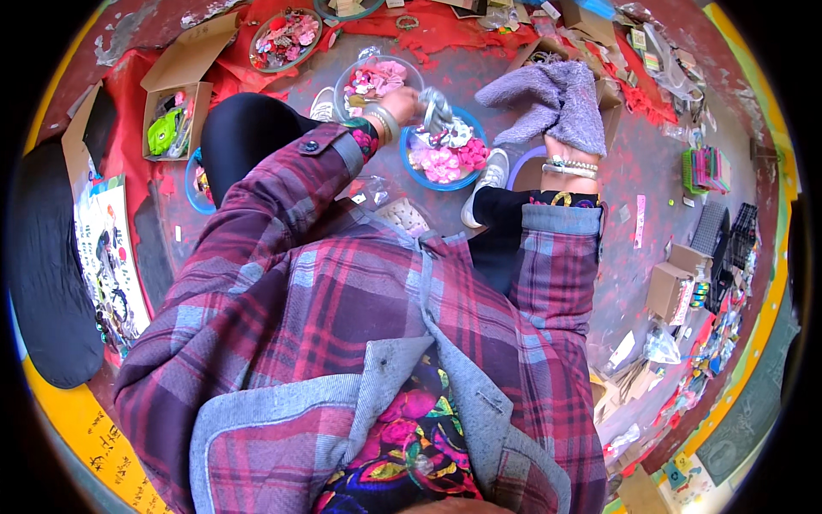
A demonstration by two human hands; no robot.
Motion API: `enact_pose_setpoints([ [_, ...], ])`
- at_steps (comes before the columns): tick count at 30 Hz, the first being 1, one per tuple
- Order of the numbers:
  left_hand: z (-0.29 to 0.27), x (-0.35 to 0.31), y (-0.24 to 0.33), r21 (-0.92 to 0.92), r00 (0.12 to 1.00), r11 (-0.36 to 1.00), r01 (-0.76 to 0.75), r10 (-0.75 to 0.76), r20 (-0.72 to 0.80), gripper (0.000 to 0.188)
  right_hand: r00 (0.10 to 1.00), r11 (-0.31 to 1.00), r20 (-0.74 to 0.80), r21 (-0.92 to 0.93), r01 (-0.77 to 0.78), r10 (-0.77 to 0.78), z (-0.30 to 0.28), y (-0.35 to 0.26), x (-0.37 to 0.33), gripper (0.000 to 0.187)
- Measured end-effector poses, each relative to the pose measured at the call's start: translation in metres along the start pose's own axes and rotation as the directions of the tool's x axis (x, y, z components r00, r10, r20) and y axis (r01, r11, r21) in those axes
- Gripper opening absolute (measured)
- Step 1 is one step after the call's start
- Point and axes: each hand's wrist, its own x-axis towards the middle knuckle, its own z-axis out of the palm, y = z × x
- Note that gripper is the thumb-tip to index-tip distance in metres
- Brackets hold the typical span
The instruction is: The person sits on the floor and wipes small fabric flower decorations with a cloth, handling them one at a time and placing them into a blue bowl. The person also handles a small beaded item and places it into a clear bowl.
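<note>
- Head view, and here's the left hand (pixel 399 104), fingers closed on a pale, striped fabric piece (pixel 436 110) poking out to their right.
- The key line now: that piece runs lengthwise down the view, its lower end over the far edge of the blue basket (pixel 408 174), which sits to the hand's right and nearer the body. The left hand is clearly the closer one.
- Over to the right hand (pixel 555 149): a fuzzy purple-grey cloth (pixel 575 103) drapes over it, one broad lobe stretching left toward the basket. Clenched or slack under there? Cannot tell; the fingers are covered.
- Just left of the left hand, a clear tub (pixel 340 86) of pink pieces, partly blocked by that hand and wrist.
- In the blue basket, pink flower-like pieces (pixel 442 165); what lies under them is out of sight.
- Beside the right wrist, a purple tub (pixel 516 176), mostly hidden by leg and sleeve.
- Out left, another blue tub (pixel 193 194), cut off by the knee.
- Far right, small goods along the rim, bent and too small to make out.
</note>
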Motion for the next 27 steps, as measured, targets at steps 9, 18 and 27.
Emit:
enact_pose_setpoints([
  [9,0.013,0.013,-0.105,0.239,0.937,0.918,0.317,-0.264,-0.231,0.027,0.975,0.999,-0.223,0.03,0.025,-0.017,-0.035,0.024,0.017,0.019],
  [18,0.025,0.012,-0.107,0.914,0.962,0.404,0.043,0.231,-0.148,0.027,0.993,0.99,0.065,0.091,-0.105,0.099,-0.004,0.011,0.011,0.021],
  [27,0.039,0.004,-0.137,0.969,0.961,0.087,-0.232,-0.135,0.242,0.041,0.972,0.972,0.056,0.052,-0.231,0.228,0.011,0.001,0.01,0.021],
])
